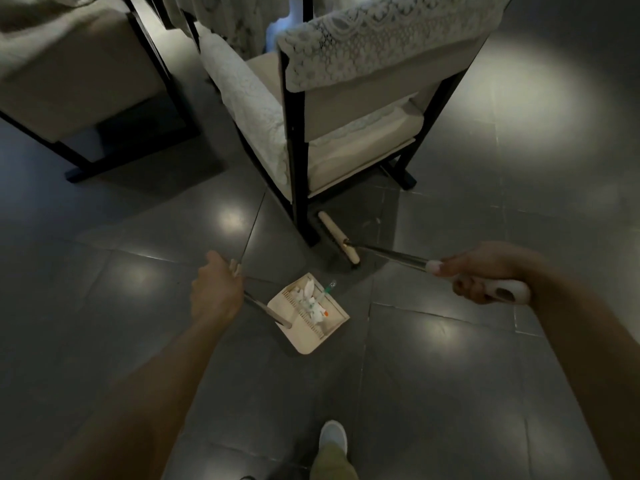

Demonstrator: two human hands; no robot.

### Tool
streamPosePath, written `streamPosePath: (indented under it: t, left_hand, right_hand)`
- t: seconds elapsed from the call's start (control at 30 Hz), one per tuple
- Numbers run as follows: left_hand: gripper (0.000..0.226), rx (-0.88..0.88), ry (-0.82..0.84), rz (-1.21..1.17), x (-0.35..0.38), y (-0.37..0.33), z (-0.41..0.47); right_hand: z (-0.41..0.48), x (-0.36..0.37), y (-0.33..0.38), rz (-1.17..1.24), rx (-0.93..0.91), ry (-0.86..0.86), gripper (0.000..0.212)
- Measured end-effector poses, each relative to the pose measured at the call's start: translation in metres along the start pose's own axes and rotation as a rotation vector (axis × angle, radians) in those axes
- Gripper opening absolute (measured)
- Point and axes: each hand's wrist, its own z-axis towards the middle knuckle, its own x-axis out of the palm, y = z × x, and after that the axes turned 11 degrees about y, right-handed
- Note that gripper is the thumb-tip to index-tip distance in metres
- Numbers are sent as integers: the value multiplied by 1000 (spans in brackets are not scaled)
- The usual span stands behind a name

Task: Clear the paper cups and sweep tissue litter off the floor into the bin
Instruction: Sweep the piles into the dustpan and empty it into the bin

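A beige dustpan (332,323) rests on the dark tiled floor, holding crumpled white tissue litter (310,299) with small orange and green scraps. My left hand (216,289) grips the top of the dustpan's metal handle. My right hand (485,275) grips the white handle of a broom. The broom's beige head (339,242) lies on the floor, reaching under the front corner of an armchair, just behind the dustpan.
A cream armchair (346,133) with a black frame and lace covers stands ahead. A second cream seat (76,84) stands at the upper left. My shoe (332,436) is at the bottom centre. Dark glossy floor tiles stretch to the right.
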Motion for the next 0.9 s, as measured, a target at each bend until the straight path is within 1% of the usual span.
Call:
streamPosePath:
  t: [0.1,0.17,0.3,0.4,0.5,0.6,0.7,0.77,0.9]
  left_hand:
    - [26,2,-6,19,2,3,-1]
    - [26,3,-7,22,2,7,-2]
    - [25,2,-6,19,-1,17,-1]
    - [22,23,-12,1,0,24,-6]
    - [22,43,-27,-4,0,33,-13]
    - [22,56,-45,-45,-2,49,-25]
    - [17,52,-56,-143,-4,84,-45]
    - [16,14,-83,-193,-17,119,-63]
    - [16,-111,-166,-310,-66,213,-106]
  right_hand:
    - [22,4,6,-108,-74,-80,24]
    - [40,6,9,-201,-87,-117,24]
    - [66,21,-4,-377,-48,-135,20]
    - [72,51,-32,-467,13,-95,17]
    - [65,87,-62,-449,42,-25,20]
    - [42,115,-74,-388,3,9,24]
    - [13,130,-74,-282,-16,29,36]
    - [-10,148,-74,-306,-42,42,41]
    - [-60,211,-66,-333,-80,108,32]
